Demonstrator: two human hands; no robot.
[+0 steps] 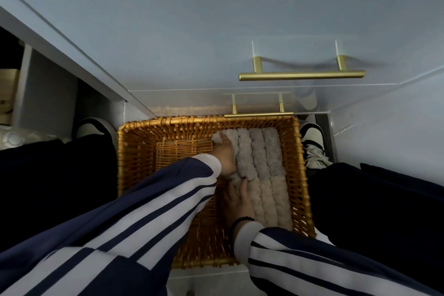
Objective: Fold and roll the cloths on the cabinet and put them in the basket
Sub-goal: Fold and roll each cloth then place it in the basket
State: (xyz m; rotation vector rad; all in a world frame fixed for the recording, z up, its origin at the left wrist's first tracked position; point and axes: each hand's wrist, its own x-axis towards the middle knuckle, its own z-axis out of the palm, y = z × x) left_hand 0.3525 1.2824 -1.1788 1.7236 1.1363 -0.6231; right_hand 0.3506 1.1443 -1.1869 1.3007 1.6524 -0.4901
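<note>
Head view: I read no writing. My left hand (pixel 224 155) curls its fingers round a grey, nubbly rolled cloth (pixel 228 149) inside the wicker basket (pixel 134 151), beside the other rolled cloths (pixel 264 170). My right hand (pixel 237 202) lies flat, fingers together, touching that roll's near end.

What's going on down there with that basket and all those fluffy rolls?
A person is packing rolled cloths into a wicker basket on the floor in front of a pale blue cabinet. The left hand presses a grey roll into place beside the rolls already lined up along the basket's right side. The right hand rests against the nearer rolls. The basket's left part holds no rolls yet.
</note>
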